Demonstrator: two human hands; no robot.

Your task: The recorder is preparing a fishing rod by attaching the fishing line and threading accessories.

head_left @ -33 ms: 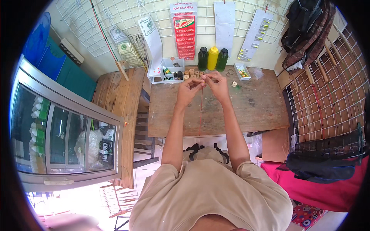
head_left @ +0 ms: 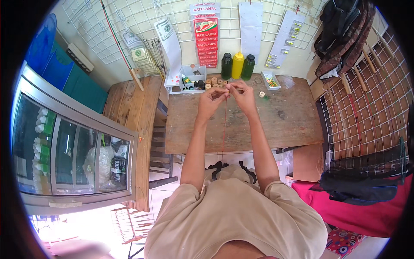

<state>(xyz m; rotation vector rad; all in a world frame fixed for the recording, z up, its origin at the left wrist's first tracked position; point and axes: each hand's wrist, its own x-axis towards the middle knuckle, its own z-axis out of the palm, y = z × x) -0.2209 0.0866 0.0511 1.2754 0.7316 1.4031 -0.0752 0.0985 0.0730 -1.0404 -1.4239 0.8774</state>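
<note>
Above the far part of the wooden table (head_left: 276,116), my two hands meet fingertip to fingertip. My left hand (head_left: 212,100) is closed in a pinch, and my right hand (head_left: 244,96) pinches right beside it. Between them they hold the upper end of a thin red rod (head_left: 224,125), like a slender fishing rod tip, which runs down toward my lap. Any smaller piece between the fingertips is too small to make out. Just behind my left hand stand several round cork-coloured pieces (head_left: 208,86). A small pale spool (head_left: 261,94) lies to the right of my right hand.
A white divided tray (head_left: 173,89) with small bottles stands at the back left. Two dark green bottles (head_left: 227,66) flank a yellow squeeze bottle (head_left: 237,65). A small white box (head_left: 276,86) of colourful bits sits to the right. A glass cabinet (head_left: 73,146) is at left, a wire rack (head_left: 366,108) at right.
</note>
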